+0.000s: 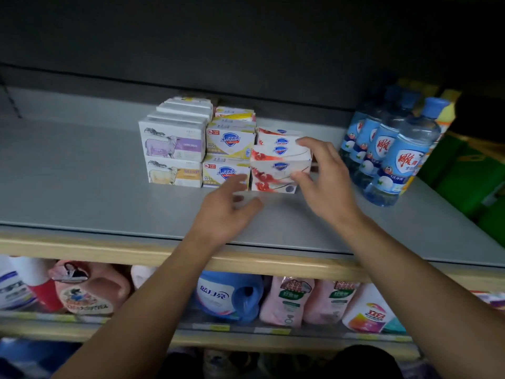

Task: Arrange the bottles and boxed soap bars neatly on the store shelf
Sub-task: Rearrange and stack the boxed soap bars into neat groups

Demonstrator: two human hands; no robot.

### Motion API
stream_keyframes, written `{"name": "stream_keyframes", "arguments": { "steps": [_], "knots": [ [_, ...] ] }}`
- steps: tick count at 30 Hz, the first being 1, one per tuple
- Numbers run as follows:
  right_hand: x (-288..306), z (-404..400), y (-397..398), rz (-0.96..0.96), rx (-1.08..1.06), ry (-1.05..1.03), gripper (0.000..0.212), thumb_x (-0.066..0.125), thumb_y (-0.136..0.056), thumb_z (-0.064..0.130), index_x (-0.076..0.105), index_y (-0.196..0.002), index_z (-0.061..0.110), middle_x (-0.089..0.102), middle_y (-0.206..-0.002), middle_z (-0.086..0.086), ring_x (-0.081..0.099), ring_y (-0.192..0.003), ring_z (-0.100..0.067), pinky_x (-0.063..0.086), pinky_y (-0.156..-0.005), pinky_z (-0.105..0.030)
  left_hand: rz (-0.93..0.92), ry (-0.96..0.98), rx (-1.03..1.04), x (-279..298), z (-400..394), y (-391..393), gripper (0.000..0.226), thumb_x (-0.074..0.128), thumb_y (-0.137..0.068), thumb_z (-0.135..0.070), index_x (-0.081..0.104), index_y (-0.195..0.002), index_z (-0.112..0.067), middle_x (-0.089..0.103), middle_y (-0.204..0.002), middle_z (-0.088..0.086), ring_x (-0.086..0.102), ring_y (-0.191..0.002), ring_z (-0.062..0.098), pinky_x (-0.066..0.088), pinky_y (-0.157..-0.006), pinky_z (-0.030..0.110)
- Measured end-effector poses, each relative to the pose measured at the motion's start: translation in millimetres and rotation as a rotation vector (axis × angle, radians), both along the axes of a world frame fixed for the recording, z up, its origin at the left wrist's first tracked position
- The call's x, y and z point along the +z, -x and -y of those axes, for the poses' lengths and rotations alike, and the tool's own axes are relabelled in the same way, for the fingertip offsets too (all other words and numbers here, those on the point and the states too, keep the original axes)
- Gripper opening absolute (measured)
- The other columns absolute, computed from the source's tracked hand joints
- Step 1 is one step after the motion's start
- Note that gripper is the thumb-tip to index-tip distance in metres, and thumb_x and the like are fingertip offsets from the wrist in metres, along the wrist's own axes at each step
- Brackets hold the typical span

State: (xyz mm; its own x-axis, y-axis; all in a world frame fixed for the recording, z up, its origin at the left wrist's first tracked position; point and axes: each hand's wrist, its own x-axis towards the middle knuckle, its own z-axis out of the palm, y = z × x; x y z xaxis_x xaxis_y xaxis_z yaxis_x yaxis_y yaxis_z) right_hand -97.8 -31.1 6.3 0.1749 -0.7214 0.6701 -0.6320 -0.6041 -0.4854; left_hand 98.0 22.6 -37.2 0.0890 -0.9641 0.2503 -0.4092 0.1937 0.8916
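Your right hand [325,181] grips the red-and-white soap boxes [278,165], the rightmost stack of soap: index finger curled over the top right corner of the upper box, thumb pressed on the front face of the lower one. This stack sits crooked, the upper box turned a bit against the one under it.

Your left hand [229,209] is open, fingers loose and spread, index tip touching or just short of the lower yellow soap box [225,172]; motion blur there, can't tell contact. It holds nothing.

All the soap sits mid-shelf [82,187], set back from the front edge. Three stacks touch side by side: the sheep-print boxes [173,149] on the left, purple label on top and orange label under it, with more white boxes lined up behind; the yellow boxes in the middle, two high, more behind; the red-and-white ones on the right.

The blue bottles [393,157] stand upright in a row running front to back near the shelf's right end, apart from the soap, with your right hand between them. A yellow pack [448,110] is just behind and right of the bottles.

The lower shelf holds a blue detergent jug [229,296], pink refill pouches [289,302] and other bottles, blurred.
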Motion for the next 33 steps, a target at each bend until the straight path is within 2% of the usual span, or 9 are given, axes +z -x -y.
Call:
{"name": "stream_keyframes", "arguments": {
  "steps": [2,6,11,14,18,21,24,29,33],
  "knots": [
    [-7,-13,-2,0.104,0.126,-0.157,0.057,0.069,-0.081,0.0,0.055,-0.13,0.024,0.055,-0.128,-0.003,0.059,-0.112,-0.017,0.051,-0.096,-0.034,-0.228,0.018,-0.066,5,-2,-2,0.06,0.072,-0.08,-0.036,0.049,-0.134,-0.027,0.064,-0.123,-0.006,0.064,-0.108,0.013,0.051,-0.089,0.029],
    [-20,-27,0,0.204,0.231,-0.352,0.057,0.07,-0.084,0.003,0.054,-0.124,0.039,0.06,-0.127,0.003,0.06,-0.106,0.0,0.051,-0.096,-0.03,-0.376,0.034,-0.163,9,-7,9,0.036,0.067,-0.088,-0.01,0.058,-0.123,-0.017,0.07,-0.114,0.006,0.067,-0.105,0.023,0.059,-0.079,0.042],
    [-34,-32,18,0.258,0.344,-0.445,0.083,0.073,-0.079,-0.002,0.038,-0.144,0.038,0.044,-0.144,0.006,0.063,-0.11,-0.013,0.056,-0.089,-0.031,-0.607,-0.093,-0.106,16,-4,26,0.015,0.062,-0.093,-0.019,0.062,-0.106,-0.011,0.074,-0.086,0.01,0.071,-0.065,0.029,0.061,-0.061,0.038],
    [-44,-29,27,0.282,0.355,-0.453,0.076,0.072,-0.082,-0.002,0.042,-0.142,0.035,0.059,-0.126,0.012,0.067,-0.1,-0.023,0.057,-0.087,-0.035,-0.582,-0.098,-0.12,12,-1,29,0.019,0.063,-0.093,-0.029,0.061,-0.109,-0.02,0.075,-0.082,0.005,0.071,-0.062,0.03,0.056,-0.055,0.033],
    [-45,-21,27,0.565,0.344,-0.584,0.026,0.069,-0.089,0.026,0.067,-0.113,0.019,0.069,-0.104,-0.012,0.067,-0.074,-0.016,0.056,-0.067,-0.028,-0.562,-0.09,-0.139,7,0,25,0.043,0.065,-0.082,-0.051,0.063,-0.107,-0.016,0.071,-0.074,0.019,0.069,-0.061,0.032,0.055,-0.054,0.031],
    [-44,-21,25,0.606,0.234,-0.622,0.05,0.06,-0.073,0.064,0.072,-0.088,0.017,0.067,-0.07,-0.007,0.058,-0.051,-0.016,0.045,-0.046,-0.024,-0.448,-0.097,-0.103,6,0,27,0.068,0.06,-0.072,-0.067,0.062,-0.099,-0.005,0.068,-0.066,0.022,0.066,-0.054,0.032,0.053,-0.049,0.031],
    [-44,-19,26,0.601,0.203,-0.616,0.05,0.051,-0.072,0.071,0.074,-0.082,0.028,0.067,-0.063,-0.003,0.054,-0.045,-0.014,0.038,-0.04,-0.022,-0.329,-0.079,-0.039,6,-1,30,0.075,0.053,-0.071,-0.074,0.062,-0.092,-0.003,0.067,-0.059,0.018,0.063,-0.047,0.028,0.05,-0.046,0.029],
    [-42,-20,27,0.671,0.25,-0.643,0.03,0.058,-0.071,0.05,0.075,-0.081,0.028,0.067,-0.072,-0.005,0.051,-0.053,-0.014,0.038,-0.049,-0.027,-0.371,-0.072,-0.075,7,-3,31,0.048,0.064,-0.072,-0.06,0.067,-0.089,-0.014,0.069,-0.067,0.02,0.065,-0.053,0.028,0.052,-0.05,0.03],
    [-45,-22,31,0.661,0.409,-0.622,0.045,0.058,-0.072,0.018,0.066,-0.116,0.026,0.072,-0.107,-0.001,0.066,-0.091,-0.015,0.048,-0.072,-0.03,-0.417,-0.026,-0.087,6,-5,29,0.034,0.065,-0.085,-0.048,0.066,-0.111,-0.025,0.072,-0.1,0.008,0.066,-0.054,0.031,0.053,-0.05,0.03]
  ]
}}
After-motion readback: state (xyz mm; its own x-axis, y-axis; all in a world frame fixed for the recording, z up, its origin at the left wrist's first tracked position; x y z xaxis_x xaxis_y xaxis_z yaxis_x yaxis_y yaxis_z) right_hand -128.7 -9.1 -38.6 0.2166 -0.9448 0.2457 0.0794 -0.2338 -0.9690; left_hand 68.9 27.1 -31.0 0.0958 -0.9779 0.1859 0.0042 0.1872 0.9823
